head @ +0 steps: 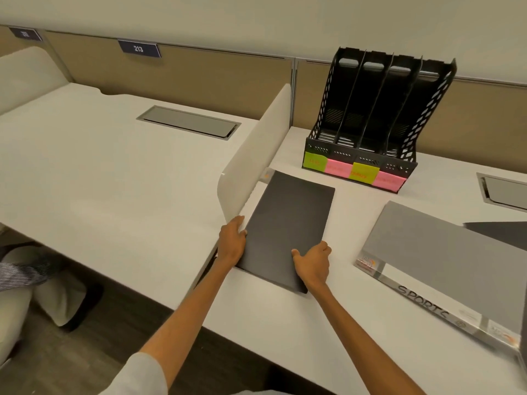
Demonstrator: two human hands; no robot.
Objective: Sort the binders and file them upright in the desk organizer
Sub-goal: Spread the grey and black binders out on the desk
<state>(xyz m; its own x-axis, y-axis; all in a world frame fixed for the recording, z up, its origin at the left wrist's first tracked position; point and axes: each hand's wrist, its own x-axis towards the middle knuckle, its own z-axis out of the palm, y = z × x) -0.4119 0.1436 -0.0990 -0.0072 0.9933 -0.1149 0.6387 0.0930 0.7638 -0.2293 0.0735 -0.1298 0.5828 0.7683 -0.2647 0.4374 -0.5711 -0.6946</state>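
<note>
A dark grey binder (288,220) lies flat on the white desk (328,323), next to the low white divider. My left hand (232,242) grips its left edge, fingers curled under. My right hand (312,262) holds its near right corner, thumb on top. A black desk organizer (370,121) with several upright slots stands empty at the back, green and pink sticky labels along its front. A light grey binder (445,252) with "SPORTS" on its spine lies flat to the right. Another dark binder (502,230) partly shows at the right edge.
A white divider panel (256,155) separates this desk from the neighbouring desk on the left. Metal cable hatches (189,122) are set into both desks. A seated person's leg (25,269) and a chair show at lower left.
</note>
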